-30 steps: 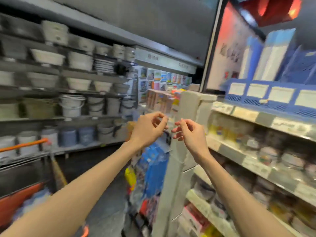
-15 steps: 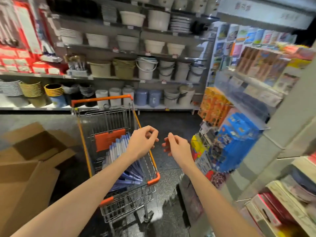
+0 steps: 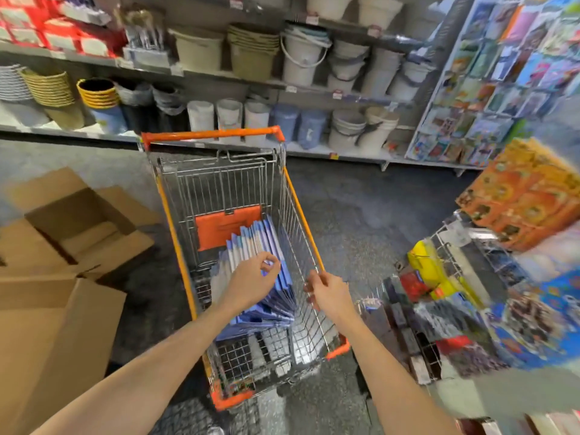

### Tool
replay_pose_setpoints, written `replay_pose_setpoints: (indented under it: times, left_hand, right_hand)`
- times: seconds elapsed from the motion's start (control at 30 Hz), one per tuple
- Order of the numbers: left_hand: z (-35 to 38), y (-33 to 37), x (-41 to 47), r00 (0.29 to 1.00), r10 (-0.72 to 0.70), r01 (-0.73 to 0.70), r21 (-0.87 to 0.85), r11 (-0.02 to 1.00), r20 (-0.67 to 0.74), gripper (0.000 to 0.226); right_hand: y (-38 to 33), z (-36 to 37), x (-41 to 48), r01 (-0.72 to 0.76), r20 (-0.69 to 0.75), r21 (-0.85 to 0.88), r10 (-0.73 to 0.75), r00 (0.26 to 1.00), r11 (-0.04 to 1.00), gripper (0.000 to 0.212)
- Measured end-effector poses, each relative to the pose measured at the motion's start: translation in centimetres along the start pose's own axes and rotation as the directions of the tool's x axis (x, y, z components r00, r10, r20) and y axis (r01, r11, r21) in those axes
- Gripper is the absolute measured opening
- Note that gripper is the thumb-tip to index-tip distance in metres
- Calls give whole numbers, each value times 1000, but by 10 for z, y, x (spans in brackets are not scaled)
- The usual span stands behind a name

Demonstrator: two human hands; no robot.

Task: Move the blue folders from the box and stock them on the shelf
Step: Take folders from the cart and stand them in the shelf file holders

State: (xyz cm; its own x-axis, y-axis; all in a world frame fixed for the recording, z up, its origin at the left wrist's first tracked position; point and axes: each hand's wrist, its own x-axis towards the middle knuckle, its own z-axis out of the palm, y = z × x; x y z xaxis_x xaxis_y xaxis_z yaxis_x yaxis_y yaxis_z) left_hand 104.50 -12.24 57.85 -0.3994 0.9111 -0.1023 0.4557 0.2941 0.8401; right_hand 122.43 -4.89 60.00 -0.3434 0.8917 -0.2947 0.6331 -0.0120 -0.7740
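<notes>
Bucket-lined store shelving (image 3: pixel 301 67) backs the aisle beyond the cart (image 3: pixel 302 215). Blue folders (image 3: pixel 266 243) stand fanned inside the cart, toward its near end. The left hand (image 3: pixel 251 285) hovers at their tops, thumb and forefinger meeting; whether those fingers (image 3: pixel 272 265) pinch an edge, I cannot tell. The right hand (image 3: pixel 331 293) sits at the cart's right rim, loosely curled, apparently holding nothing. A thin pinch could let slick folders slide apart or snag the wire. Open room lies straight above the cart; cardboard boxes (image 3: pixel 78 215) crowd its left and a hanging rack (image 3: pixel 445 246) its right.
</notes>
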Motion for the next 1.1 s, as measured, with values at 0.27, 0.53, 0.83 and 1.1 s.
replay_pose_setpoints:
  times: [0.27, 0.53, 0.83, 1.1]
  left_hand:
    - [9, -67, 55, 984, -41, -1, 234, 972, 175, 47]
    - [39, -115, 123, 938, -146, 25, 357, 934, 315, 61]
    - [87, -156, 212, 892, -186, -72, 534, 842, 412, 77]
    - [84, -204, 220, 872, -149, -171, 574, 801, 466, 71]
  right_hand:
    - [9, 35, 67, -147, 32, -34, 148, 988, 989, 28]
    - [20, 59, 151, -169, 144, -103, 182, 973, 980, 39]
    - [64, 97, 249, -265, 243, -145, 294, 924, 953, 44]
    - [85, 131, 279, -384, 321, -20, 370, 872, 923, 76]
